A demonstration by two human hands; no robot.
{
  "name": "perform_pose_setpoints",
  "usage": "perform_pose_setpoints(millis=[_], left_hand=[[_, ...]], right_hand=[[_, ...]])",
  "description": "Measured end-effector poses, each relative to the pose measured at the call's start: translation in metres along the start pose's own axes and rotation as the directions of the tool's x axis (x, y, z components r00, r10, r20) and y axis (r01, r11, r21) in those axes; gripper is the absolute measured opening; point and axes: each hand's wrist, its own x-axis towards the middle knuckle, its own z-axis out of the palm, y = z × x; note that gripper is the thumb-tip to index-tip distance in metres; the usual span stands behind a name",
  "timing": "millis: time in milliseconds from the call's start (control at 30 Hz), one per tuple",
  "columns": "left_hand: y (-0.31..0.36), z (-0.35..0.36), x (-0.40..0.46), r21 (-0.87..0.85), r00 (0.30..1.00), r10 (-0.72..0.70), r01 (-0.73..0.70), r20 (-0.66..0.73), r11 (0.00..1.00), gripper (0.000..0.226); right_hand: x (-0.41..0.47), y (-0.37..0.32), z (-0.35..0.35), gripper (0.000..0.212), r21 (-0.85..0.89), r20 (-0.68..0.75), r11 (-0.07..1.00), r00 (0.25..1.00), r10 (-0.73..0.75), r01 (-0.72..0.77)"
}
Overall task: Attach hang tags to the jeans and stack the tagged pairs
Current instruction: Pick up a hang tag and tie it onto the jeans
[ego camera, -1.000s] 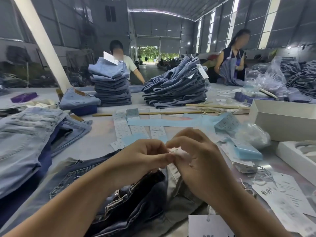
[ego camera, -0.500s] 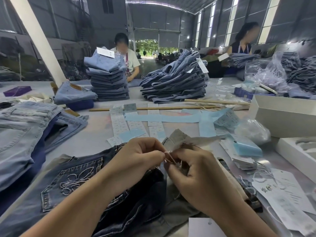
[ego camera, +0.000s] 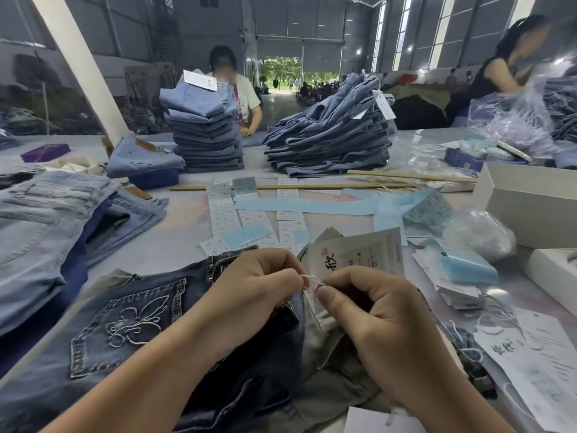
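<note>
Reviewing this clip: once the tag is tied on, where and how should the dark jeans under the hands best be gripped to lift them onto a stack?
Probably the waistband of the dark jeans, approached from the near side. They lie flat, embroidered pocket up, and the band is a thick, firm edge. The left hand and right hand, now pinching the tag string by the hang tag, hover right over it.

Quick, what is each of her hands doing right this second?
Left hand: closed, pinching one end of the white tag string.
Right hand: closed, pinching the other end of the string, just below the hang tag.
</note>
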Motion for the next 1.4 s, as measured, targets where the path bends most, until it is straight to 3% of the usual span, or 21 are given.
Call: perform_pose_setpoints(millis=[100, 167, 233, 300, 367, 467, 567, 667, 733, 833, 933, 1033, 1100, 1167, 1267, 1400], left_hand=[[-0.001, -0.002, 0.000, -0.043, 0.998, -0.036, 0.039, 0.059, 0.998, 0.012], [-0.003, -0.006, 0.000, 0.028, 0.998, -0.051, 0.050, 0.029, 0.998, 0.018], [-0.009, -0.013, -0.002, 0.326, 0.996, -0.040, 0.062, -0.076, 0.943, 0.021], [-0.013, -0.018, -0.006, 0.607, 0.990, -0.046, 0.119, -0.134, 0.785, 0.032], [-0.016, -0.020, -0.010, 0.664, 0.984, -0.122, 0.179, -0.132, 0.726, 0.051], [-0.022, -0.026, -0.013, 0.640, 0.984, -0.146, 0.178, -0.104, 0.747, 0.054], [-0.027, -0.036, -0.005, 0.619, 0.985, -0.168, 0.156, -0.039, 0.770, 0.031], [-0.028, -0.038, 0.008, 0.644, 0.986, -0.166, 0.134, -0.011, 0.753, 0.003], [-0.030, -0.041, 0.014, 0.661, 0.990, -0.144, 0.111, -0.006, 0.742, 0.015], [-0.032, -0.050, 0.012, 0.605, 0.987, -0.159, 0.123, 0.005, 0.787, 0.036], [-0.030, -0.059, 0.003, 0.567, 0.983, -0.180, 0.133, 0.027, 0.813, 0.043], [-0.030, -0.065, -0.008, 0.521, 0.986, -0.163, 0.116, 0.044, 0.845, 0.042], [-0.032, -0.069, -0.013, 0.496, 0.988, -0.142, 0.091, 0.066, 0.864, 0.037], [-0.036, -0.072, -0.017, 0.435, 0.988, -0.129, 0.080, 0.084, 0.897, 0.027], [-0.042, -0.074, -0.023, 0.345, 0.992, -0.099, 0.069, 0.072, 0.936, 0.022], [-0.047, -0.070, -0.031, 0.277, 0.996, -0.088, 0.076, 0.031, 0.958, 0.017]], right_hand=[[0.000, 0.004, -0.001, 0.023, 0.080, -0.024, 0.995, 0.998, 0.065, -0.063], [-0.001, 0.007, -0.002, 0.027, 0.103, -0.062, 0.992, 0.995, 0.079, -0.072], [-0.001, 0.009, -0.002, 0.028, 0.039, -0.096, 0.999, 0.995, 0.042, -0.039], [-0.001, 0.011, 0.000, 0.033, -0.125, -0.120, 0.992, 0.992, -0.025, 0.010], [0.000, 0.011, 0.003, 0.038, -0.281, -0.112, 0.959, 0.990, -0.079, 0.045], [0.001, 0.006, 0.005, 0.031, -0.428, -0.036, 0.896, 0.988, -0.151, 0.122], [-0.002, -0.010, 0.007, 0.009, -0.552, 0.119, 0.811, 0.981, -0.153, 0.193], [-0.004, -0.033, 0.017, 0.059, -0.753, 0.279, 0.651, 0.943, 0.182, 0.097], [-0.002, -0.048, 0.023, 0.078, -0.811, 0.284, 0.583, 0.908, 0.307, 0.056], [0.003, -0.062, 0.034, 0.082, -0.853, 0.287, 0.522, 0.857, 0.427, 0.026], [0.006, -0.065, 0.046, 0.072, -0.882, 0.266, 0.472, 0.846, 0.462, 0.019], [0.007, -0.069, 0.057, 0.036, -0.865, 0.247, 0.502, 0.883, 0.400, 0.015], [0.008, -0.069, 0.062, 0.023, -0.827, 0.236, 0.563, 0.911, 0.339, 0.005], [0.011, -0.067, 0.065, 0.023, -0.791, 0.212, 0.612, 0.930, 0.301, -0.018], [0.015, -0.066, 0.070, 0.040, -0.768, 0.209, 0.635, 0.905, 0.370, -0.083], [0.020, -0.069, 0.079, 0.044, -0.730, 0.231, 0.680, 0.916, 0.328, -0.060]])
